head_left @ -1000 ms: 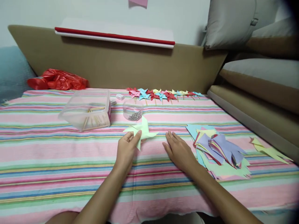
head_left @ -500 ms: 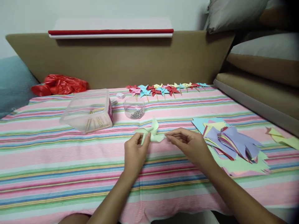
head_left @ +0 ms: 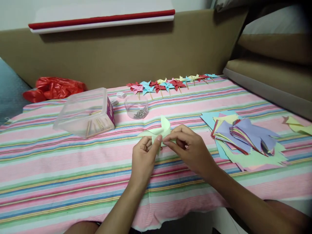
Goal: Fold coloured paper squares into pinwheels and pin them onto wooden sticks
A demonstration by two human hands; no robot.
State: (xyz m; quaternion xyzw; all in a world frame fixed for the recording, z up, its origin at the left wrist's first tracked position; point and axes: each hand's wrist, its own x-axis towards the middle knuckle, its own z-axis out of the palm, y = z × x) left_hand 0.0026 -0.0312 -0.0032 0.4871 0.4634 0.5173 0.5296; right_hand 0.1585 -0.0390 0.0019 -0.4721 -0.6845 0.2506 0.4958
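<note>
A pale green paper pinwheel (head_left: pixel 166 127) is held above the striped cloth, its blades partly curled. My left hand (head_left: pixel 145 151) is closed on its left side, with the thumb pressed near the centre. From the right, my right hand (head_left: pixel 188 143) pinches at the middle of the pinwheel, fingertips touching or nearly touching the left thumb. Those fingers cover the right part of the paper, and whether a small piece is also pinched there cannot be made out.
A clear round tub (head_left: pixel 136 107) with small metal pieces stands beyond my hands. Left of it, a plastic box (head_left: pixel 80 112) lies tilted with wooden sticks inside. Finished pinwheels (head_left: pixel 159 87) line the back. Cut paper sheets (head_left: pixel 253 135) are piled right. A red bag (head_left: pixel 58 87) lies back left.
My right hand has moved left, from the outer tip of the pinwheel's right blade to its centre. That blade no longer sticks out to the right. The head view has tilted and shifted slightly.
</note>
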